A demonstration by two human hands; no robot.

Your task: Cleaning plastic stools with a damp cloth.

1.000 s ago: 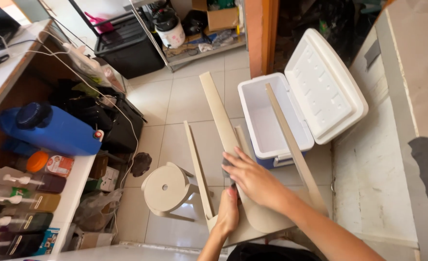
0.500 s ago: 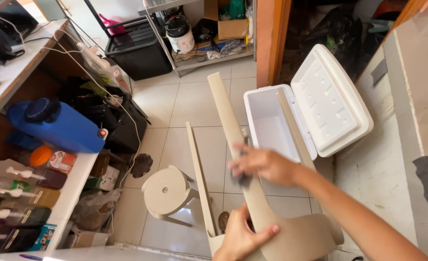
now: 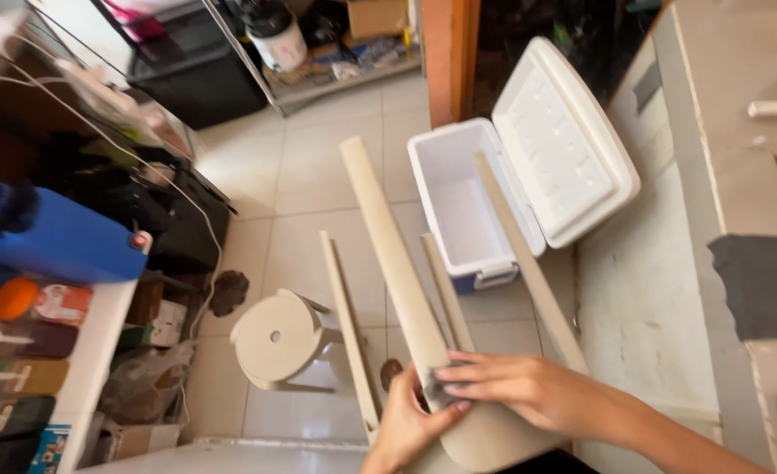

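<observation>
— Since half a second ago, what has moved?

— Right hand (image 3: 529, 391) has come back down the beige leg of the upturned stool (image 3: 388, 254). Before, it was reaching higher on this leg, toward the white cooler (image 3: 459, 206); now it lies on the low end, where the leg meets the round seat. Its fingers (image 3: 459, 373) are stretched almost flat over something small and grey; I cannot tell what it is, or if they really pinch it.

— And the other hand?

— Left hand (image 3: 410, 426) is now under the same spot, fingers curled around the leg from below, so both hands meet on one place.

— Where is the stool compared with the cooler?

— Just in front of it, legs pointing up; one leg crosses before the open cooler. A second round stool (image 3: 274, 338) stands on the floor, left of the cooler and apart from the hands.

— What does this mean for the work?

— I judge the attention has gone from the upper leg to the joint at the seat.
</observation>
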